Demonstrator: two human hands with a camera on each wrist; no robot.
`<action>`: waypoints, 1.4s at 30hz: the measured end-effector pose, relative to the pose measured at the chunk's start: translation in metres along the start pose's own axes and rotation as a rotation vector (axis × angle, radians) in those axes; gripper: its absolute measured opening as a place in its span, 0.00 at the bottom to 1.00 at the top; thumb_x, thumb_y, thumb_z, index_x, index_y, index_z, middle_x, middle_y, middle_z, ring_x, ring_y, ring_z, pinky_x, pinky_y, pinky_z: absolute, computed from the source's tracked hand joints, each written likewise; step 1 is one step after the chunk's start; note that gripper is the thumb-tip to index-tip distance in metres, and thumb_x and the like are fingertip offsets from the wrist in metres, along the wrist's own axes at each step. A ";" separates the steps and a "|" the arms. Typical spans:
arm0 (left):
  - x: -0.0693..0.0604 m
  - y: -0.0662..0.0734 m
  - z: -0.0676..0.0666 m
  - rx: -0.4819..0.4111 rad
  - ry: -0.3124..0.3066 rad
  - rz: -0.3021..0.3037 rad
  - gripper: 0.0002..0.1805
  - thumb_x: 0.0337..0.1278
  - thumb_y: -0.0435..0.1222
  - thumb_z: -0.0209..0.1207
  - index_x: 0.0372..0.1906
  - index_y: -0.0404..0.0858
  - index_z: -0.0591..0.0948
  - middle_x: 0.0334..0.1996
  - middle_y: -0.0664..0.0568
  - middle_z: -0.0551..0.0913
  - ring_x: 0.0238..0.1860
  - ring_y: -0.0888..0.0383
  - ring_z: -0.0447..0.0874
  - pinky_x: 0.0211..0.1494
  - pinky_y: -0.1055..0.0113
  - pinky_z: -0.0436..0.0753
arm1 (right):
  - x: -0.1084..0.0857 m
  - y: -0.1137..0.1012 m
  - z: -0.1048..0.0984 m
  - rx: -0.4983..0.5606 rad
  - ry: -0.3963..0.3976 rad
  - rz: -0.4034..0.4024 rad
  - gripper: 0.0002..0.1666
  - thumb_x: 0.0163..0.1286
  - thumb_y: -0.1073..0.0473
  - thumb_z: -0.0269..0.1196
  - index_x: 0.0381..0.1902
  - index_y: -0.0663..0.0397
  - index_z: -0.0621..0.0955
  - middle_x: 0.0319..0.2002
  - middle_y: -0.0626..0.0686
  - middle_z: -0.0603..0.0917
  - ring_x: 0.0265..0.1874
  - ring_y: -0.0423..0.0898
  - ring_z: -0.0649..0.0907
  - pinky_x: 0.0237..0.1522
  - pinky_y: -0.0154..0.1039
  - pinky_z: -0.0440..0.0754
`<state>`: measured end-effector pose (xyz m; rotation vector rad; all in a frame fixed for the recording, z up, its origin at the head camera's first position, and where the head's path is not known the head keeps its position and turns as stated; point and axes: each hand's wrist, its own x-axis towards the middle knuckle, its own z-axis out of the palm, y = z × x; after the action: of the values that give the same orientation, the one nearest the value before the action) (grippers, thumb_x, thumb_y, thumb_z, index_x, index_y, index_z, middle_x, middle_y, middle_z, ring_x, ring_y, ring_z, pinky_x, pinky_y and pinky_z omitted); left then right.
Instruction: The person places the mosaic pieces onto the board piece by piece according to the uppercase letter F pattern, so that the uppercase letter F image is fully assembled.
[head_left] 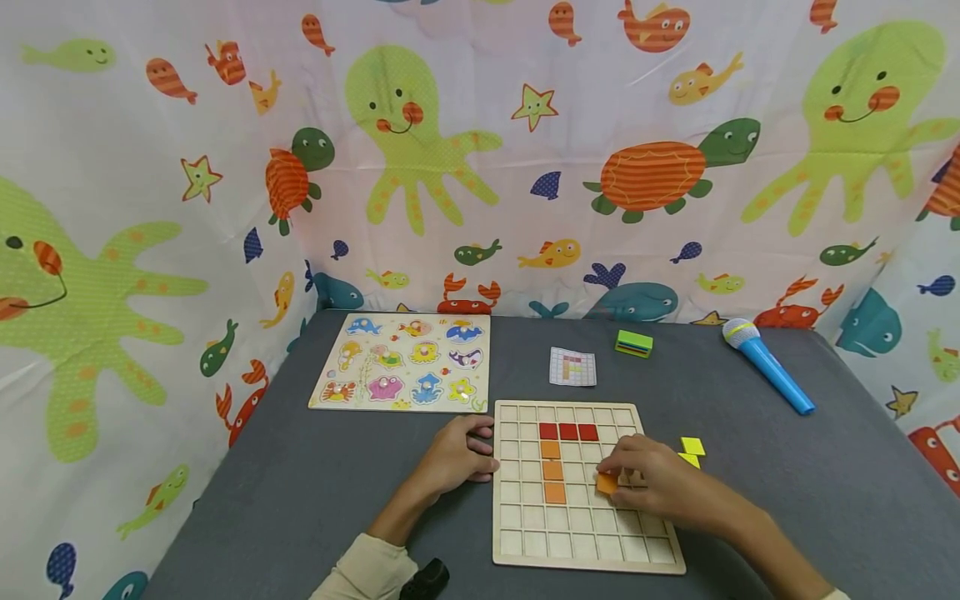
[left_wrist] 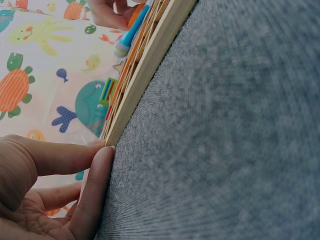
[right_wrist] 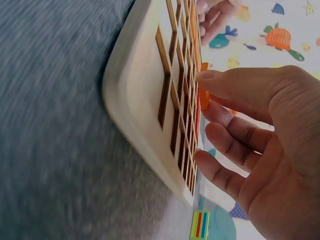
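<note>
A wooden grid board (head_left: 525, 546) lies on the grey table. Three red tiles (head_left: 568, 432) sit in one of its rows, and three orange tiles (head_left: 552, 471) run down a column beneath. My left hand (head_left: 457, 454) holds the board's left edge, thumb and finger against the wood; the left wrist view shows those fingertips at the rim. Over the right half of the board, my right hand (head_left: 652, 475) pinches another orange tile (right_wrist: 204, 86) between thumb and finger. That tile stands on edge just above the cells in the right wrist view. Some right-side cells are hidden.
Right of the board lie two yellow tiles (head_left: 692, 447), one partly covered by my hand. Behind it are a printed pattern card (head_left: 573, 367) and a stack of coloured pieces (head_left: 633, 343). A sea-animal puzzle (head_left: 405, 402) stands back left, a blue toy microphone (head_left: 772, 371) back right.
</note>
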<state>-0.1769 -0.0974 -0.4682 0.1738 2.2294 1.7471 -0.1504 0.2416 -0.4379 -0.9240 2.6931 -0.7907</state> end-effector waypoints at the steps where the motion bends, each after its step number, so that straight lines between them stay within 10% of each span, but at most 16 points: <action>1: 0.000 0.000 0.000 0.000 0.000 -0.003 0.36 0.53 0.20 0.73 0.70 0.29 0.76 0.56 0.40 0.79 0.47 0.53 0.84 0.38 0.59 0.94 | 0.002 -0.002 0.001 -0.004 -0.003 -0.009 0.15 0.70 0.51 0.74 0.53 0.44 0.89 0.46 0.37 0.82 0.45 0.38 0.78 0.44 0.36 0.85; 42: 0.000 -0.002 -0.001 -0.006 -0.014 0.015 0.37 0.53 0.20 0.72 0.70 0.28 0.75 0.56 0.39 0.79 0.47 0.53 0.84 0.38 0.58 0.94 | 0.023 -0.051 0.031 -0.006 -0.081 -0.100 0.13 0.71 0.52 0.74 0.52 0.40 0.90 0.49 0.35 0.81 0.48 0.35 0.77 0.52 0.36 0.86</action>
<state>-0.1767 -0.0989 -0.4703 0.2005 2.2183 1.7548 -0.1320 0.1809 -0.4366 -1.0756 2.5992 -0.7474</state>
